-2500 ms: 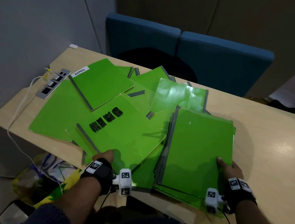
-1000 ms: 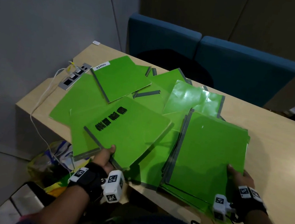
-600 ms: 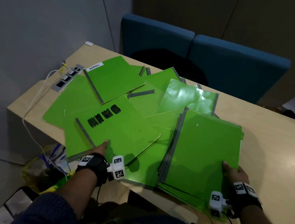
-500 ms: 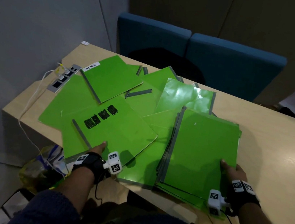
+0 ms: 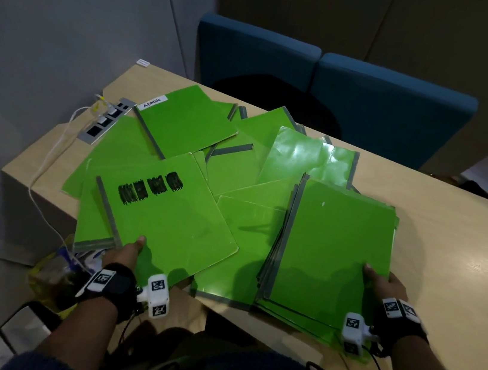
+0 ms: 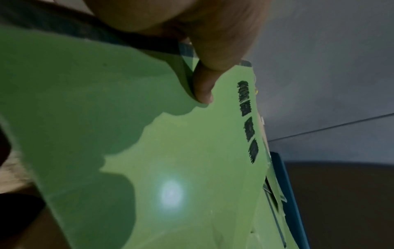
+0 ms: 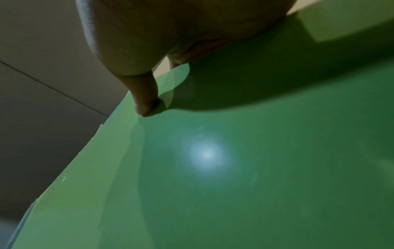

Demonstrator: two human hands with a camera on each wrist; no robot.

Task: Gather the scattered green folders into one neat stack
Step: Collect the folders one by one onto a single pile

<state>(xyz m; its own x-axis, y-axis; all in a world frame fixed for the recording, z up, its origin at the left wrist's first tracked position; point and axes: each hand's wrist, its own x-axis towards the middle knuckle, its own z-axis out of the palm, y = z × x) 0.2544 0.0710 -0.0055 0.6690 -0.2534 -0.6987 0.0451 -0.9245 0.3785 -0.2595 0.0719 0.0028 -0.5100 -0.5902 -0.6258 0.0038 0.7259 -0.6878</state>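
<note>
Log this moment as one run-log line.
left hand: pinches scribbled folder | right hand: holds stack corner | loose folders on table | stacking unfinished

Head camera looks down over the table [image 5: 447, 244]; wrist cameras sit close above the folders (each shares one cover with head view).

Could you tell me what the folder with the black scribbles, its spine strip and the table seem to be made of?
Scribbled folder: likely thin plastic or coated card, semi-glossy; a light spot reflects on it in the left wrist view, and it flexes under the left hand.
Spine strip: grey, matte, perhaps tape or a plastic binder; unclear.
Table: pale wood-look laminate, smooth, with faint grain and a soft glare.
</note>
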